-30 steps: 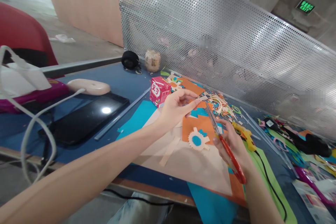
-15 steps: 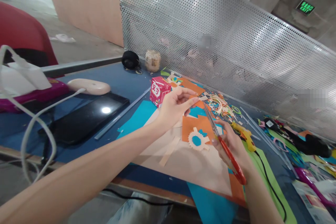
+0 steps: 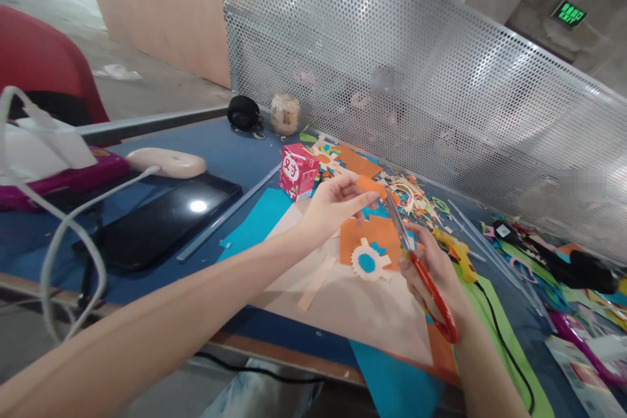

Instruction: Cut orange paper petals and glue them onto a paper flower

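Observation:
Between its thumb and fingers my left hand pinches a small piece of orange paper. My right hand is wrapped round red-handled scissors, whose blades point up and away, with the tips at the orange piece's right edge. Whether the blades are cutting it I cannot tell. Below the hands, a cream paper cutout with a toothed rim and a blue centre lies partly over an orange sheet. A cream paper strip rests on the large pale sheet.
A pink box stands behind my left hand. Paper scraps are heaped before the perforated metal screen. To the right lies a yellow glue gun with a black cord; to the left, a black phone and white cable.
My left hand has shifted slightly right and down, and the orange piece shows more broadly. The scissors have tilted a little, their tips moving right.

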The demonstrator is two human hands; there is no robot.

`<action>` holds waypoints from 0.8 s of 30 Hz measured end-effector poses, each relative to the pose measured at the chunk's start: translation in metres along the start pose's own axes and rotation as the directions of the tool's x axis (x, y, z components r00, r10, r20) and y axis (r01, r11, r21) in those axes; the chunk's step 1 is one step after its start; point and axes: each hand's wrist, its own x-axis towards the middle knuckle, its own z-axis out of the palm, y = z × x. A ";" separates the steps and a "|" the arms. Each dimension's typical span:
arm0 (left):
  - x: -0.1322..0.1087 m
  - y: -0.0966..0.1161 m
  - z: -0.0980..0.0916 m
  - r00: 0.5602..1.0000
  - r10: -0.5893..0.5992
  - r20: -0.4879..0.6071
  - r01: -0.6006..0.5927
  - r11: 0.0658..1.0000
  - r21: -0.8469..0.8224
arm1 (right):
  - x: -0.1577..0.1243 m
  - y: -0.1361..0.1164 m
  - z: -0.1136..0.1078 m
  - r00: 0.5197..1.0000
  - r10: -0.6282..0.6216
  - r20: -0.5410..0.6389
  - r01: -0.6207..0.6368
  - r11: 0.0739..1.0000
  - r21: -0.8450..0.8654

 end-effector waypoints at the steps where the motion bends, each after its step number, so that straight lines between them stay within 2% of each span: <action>1: 0.000 -0.002 0.000 1.000 -0.001 -0.013 0.001 1.000 -0.022 | 0.000 0.000 0.000 1.000 0.003 0.000 -0.003 1.000 -0.005; 5: 0.003 -0.006 -0.003 0.998 0.037 -0.041 -0.039 0.998 -0.047 | -0.001 0.002 0.000 1.000 0.000 0.024 0.000 1.000 0.000; 11: 0.001 -0.004 -0.004 0.989 0.150 -0.004 -0.148 0.980 0.135 | -0.001 0.002 0.003 0.999 0.019 0.027 -0.020 0.999 0.029; 16: -0.002 -0.002 -0.003 0.992 0.128 0.017 -0.129 0.964 0.234 | 0.001 0.002 0.004 1.000 0.011 -0.007 -0.011 0.999 0.037; 24: 0.000 0.002 -0.006 0.986 0.155 0.062 -0.164 0.965 0.203 | 0.003 0.009 -0.002 1.000 -0.019 -0.005 0.019 0.998 -0.065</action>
